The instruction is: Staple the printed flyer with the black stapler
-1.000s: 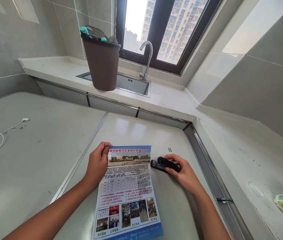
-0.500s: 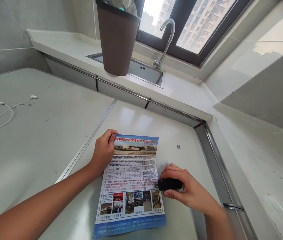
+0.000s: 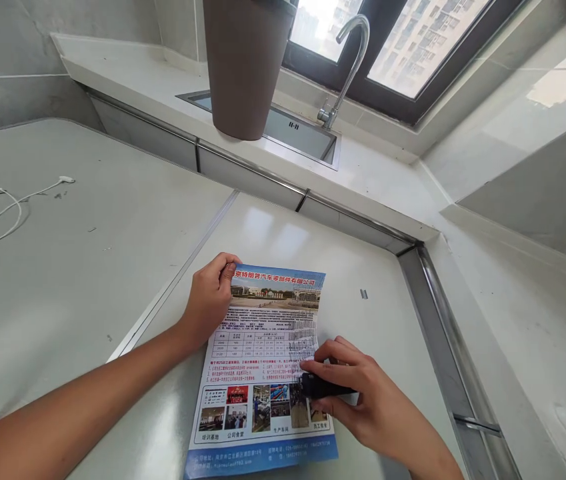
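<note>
A printed colour flyer [image 3: 257, 360] with photos and a table lies flat on the grey counter [image 3: 87, 267]. My left hand [image 3: 210, 300] pinches the flyer's top left corner, fingers closed on the paper. My right hand [image 3: 357, 400] is closed round a small black stapler [image 3: 320, 387], whose front end sits over the flyer's right edge, about two thirds of the way down. A row of staples marks the flyer's right side above the stapler.
A brown bin [image 3: 247, 63] stands on the far worktop in front of a steel sink [image 3: 303, 130] and tap [image 3: 347, 60]. White earphones [image 3: 7, 207] lie at the left. A loose staple [image 3: 363, 293] rests near the metal channel [image 3: 453, 360] at the right.
My right hand has carried the stapler from beside the flyer's upper right edge down and left onto its right edge. The view has tilted downward. My left hand stays on the corner.
</note>
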`<state>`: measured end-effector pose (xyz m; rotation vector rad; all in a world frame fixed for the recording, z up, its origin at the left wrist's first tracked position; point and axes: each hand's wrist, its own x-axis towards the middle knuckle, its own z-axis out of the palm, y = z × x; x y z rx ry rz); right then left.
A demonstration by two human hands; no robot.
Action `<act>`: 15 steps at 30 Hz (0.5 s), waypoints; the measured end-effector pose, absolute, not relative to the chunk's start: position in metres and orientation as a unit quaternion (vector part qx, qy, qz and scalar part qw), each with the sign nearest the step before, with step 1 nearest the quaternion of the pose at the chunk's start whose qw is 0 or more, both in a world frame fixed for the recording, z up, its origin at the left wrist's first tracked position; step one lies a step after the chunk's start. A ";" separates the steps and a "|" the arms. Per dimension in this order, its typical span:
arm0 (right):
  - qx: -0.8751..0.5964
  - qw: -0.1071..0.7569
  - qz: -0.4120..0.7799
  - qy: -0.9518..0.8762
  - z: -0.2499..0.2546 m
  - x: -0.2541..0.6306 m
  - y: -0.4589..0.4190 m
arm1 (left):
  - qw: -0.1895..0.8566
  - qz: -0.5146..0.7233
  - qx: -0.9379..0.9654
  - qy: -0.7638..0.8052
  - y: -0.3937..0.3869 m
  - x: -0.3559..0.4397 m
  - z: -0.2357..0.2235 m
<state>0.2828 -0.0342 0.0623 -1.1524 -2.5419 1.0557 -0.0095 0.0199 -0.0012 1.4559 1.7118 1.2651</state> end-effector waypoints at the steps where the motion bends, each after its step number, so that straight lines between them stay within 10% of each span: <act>1: -0.386 0.076 0.347 -0.851 0.062 0.281 -0.035 | 0.276 0.472 0.542 0.638 0.020 -0.009 -0.002; 15: -0.414 0.029 0.341 -0.843 0.061 0.273 -0.039 | 0.267 0.472 0.546 0.639 0.020 -0.009 0.000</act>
